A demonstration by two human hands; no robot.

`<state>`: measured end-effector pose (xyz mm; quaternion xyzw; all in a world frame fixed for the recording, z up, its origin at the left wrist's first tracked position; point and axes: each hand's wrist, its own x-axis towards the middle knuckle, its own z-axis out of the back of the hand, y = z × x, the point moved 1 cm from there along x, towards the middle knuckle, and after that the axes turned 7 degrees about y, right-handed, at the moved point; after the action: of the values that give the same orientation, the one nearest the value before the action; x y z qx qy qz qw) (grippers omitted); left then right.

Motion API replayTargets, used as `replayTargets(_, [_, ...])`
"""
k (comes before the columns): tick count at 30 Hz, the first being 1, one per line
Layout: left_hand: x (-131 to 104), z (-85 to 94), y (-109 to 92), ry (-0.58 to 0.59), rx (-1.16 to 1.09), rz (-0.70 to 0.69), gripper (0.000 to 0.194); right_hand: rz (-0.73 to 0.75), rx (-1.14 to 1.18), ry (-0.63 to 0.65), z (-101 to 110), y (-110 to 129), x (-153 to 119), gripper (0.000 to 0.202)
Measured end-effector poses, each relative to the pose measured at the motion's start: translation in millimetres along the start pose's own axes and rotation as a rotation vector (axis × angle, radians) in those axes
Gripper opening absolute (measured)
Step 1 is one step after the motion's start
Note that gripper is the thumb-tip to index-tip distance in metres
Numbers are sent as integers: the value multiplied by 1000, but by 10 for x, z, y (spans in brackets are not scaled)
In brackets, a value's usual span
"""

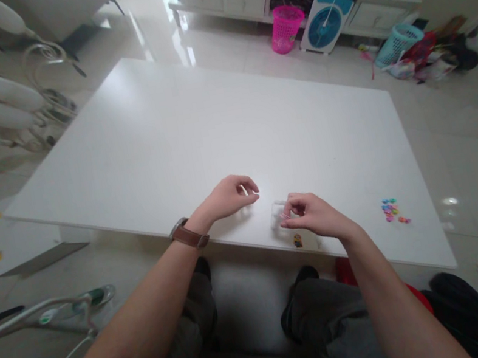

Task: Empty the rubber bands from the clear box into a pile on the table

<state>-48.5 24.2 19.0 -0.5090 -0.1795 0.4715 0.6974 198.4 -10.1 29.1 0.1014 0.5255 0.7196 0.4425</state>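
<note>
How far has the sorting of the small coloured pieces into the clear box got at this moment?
Early stage. A few pieces lie by the clear box. In hand: the right hand pinches at the box; the left hand rests curled on the white table. Left: the coloured pile sits untouched.

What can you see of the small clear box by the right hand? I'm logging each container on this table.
The small clear box looks like see-through plastic, low and roughly rectangular, its edges faint against the white table. It lies near the table's front edge, between the two hands. The right hand rests at its right side, fingers curled onto its top edge. The left hand is apart from it. Whether it has a lid or holds anything is too blurred to tell.
</note>
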Motion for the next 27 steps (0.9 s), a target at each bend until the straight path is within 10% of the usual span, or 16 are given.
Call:
replayTargets(5, [-17,-201,-166,322,-500,-127,29,28,273,-91,-55,137,40,30])
replayTargets(27, [99,-402,-119,131,-620,-103,11,-52,539,-328,-234,80,185,38])
